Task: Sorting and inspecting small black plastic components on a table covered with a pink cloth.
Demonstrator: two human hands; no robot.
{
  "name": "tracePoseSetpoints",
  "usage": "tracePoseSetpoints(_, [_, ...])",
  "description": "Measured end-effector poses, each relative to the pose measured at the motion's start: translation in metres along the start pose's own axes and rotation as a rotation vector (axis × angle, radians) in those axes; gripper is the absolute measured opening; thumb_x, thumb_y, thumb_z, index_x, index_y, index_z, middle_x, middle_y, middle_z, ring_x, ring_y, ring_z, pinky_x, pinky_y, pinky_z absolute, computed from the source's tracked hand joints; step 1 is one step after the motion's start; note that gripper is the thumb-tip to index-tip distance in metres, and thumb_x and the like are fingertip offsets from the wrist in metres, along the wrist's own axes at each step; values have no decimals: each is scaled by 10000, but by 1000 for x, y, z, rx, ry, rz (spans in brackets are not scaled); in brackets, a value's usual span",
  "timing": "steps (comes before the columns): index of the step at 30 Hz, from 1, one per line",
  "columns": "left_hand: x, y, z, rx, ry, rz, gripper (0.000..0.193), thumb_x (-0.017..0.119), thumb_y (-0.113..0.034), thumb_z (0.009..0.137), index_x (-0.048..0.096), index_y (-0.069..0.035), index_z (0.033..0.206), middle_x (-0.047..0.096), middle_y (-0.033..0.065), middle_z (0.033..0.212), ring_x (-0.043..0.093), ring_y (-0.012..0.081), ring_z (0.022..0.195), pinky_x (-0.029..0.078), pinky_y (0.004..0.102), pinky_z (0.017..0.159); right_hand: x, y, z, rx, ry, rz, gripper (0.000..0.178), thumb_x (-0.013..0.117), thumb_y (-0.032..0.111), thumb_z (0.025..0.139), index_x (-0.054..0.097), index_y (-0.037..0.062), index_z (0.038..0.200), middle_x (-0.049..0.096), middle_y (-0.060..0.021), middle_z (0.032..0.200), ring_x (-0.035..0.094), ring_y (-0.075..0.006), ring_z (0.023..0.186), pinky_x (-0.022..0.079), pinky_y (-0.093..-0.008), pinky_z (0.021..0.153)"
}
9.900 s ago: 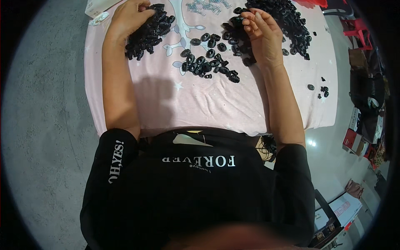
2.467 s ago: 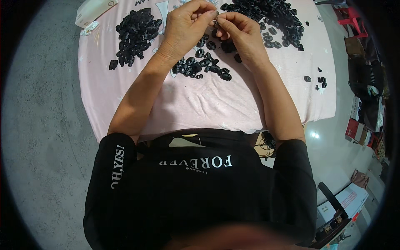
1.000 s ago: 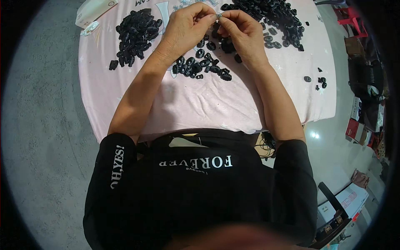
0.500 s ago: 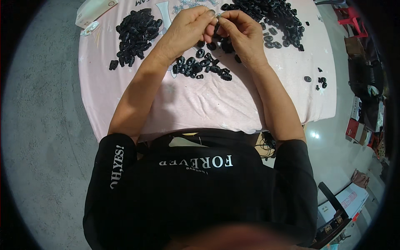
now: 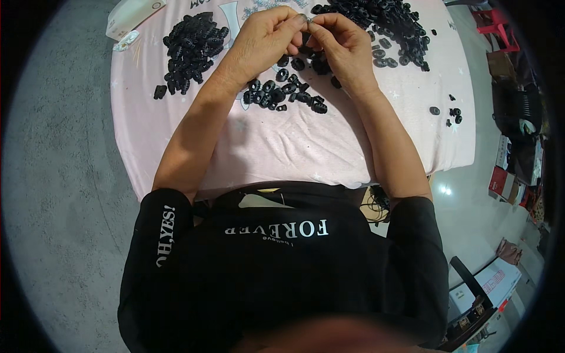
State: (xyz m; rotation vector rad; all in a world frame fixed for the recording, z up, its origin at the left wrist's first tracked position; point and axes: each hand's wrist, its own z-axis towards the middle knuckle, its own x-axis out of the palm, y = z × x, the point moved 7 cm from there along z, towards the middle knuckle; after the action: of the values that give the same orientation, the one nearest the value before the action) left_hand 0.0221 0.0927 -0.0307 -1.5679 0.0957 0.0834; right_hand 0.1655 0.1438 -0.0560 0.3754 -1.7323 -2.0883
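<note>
My left hand [image 5: 272, 36] and my right hand [image 5: 342, 46] meet at the far middle of the table, thumbs and forefingers pinched tip to tip. Between the fingertips sits something small that shines a little; its kind is too small to make out. Both hands are closed on it. Under and in front of them lie loose small black oval plastic parts [image 5: 282, 75], some with holes. A dense heap of black ribbed parts [image 5: 191, 50] is to the left of my left hand. Beyond my right hand spreads a bigger heap of black oval pieces [image 5: 406, 29].
A pink patterned cloth [image 5: 282, 147] covers the table. A white box [image 5: 130, 17] stands at the far left corner, a small packet [image 5: 126, 41] beside it. A few stray black parts [image 5: 455, 113] lie near the right edge. A red stool [image 5: 497, 29] and boxes [image 5: 502, 182] are on the floor at right.
Barely anything differs: my fingertips have shifted very slightly, still pinched together. The heaps and loose parts lie as before.
</note>
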Motion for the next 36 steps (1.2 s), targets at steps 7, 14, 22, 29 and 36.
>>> tracePoseSetpoints(7, [-2,-16,-3,61,-81,111,107,606,-60,996,680,3,950,664,10,803,614,81,715,508,238,646,-1,4,-1,4,1,-32,158,667,149,1014,711,22,1097,707,-2,870,642,-57,787,507,-195,720])
tracePoseSetpoints(14, [-4,-51,-13,365,-238,535,74,668,0,900,727,22,939,718,84,797,693,148,741,549,291,645,4,9,-2,0,33,-42,152,668,151,1011,711,19,1073,697,-3,850,632,-62,777,500,-200,722])
tracePoseSetpoints(22, [-3,-52,-13,240,-255,455,116,679,-31,916,704,30,1011,715,84,854,660,125,746,543,279,679,2,6,-2,4,26,4,151,661,143,1013,712,18,1081,698,-4,859,629,-61,781,497,-198,729])
tracePoseSetpoints(29, [-2,-43,-10,160,-133,356,115,661,-68,955,684,30,1012,703,49,862,643,103,765,534,262,693,2,4,-2,3,-12,-9,153,667,142,1013,712,22,1095,707,-4,880,644,-60,794,510,-190,723])
tracePoseSetpoints(36, [1,-42,-10,103,-160,278,96,632,-50,971,680,27,1001,690,33,851,638,84,769,527,246,684,0,4,-2,-25,-18,-27,161,678,152,1010,713,27,1105,713,-9,895,652,-61,795,522,-197,722])
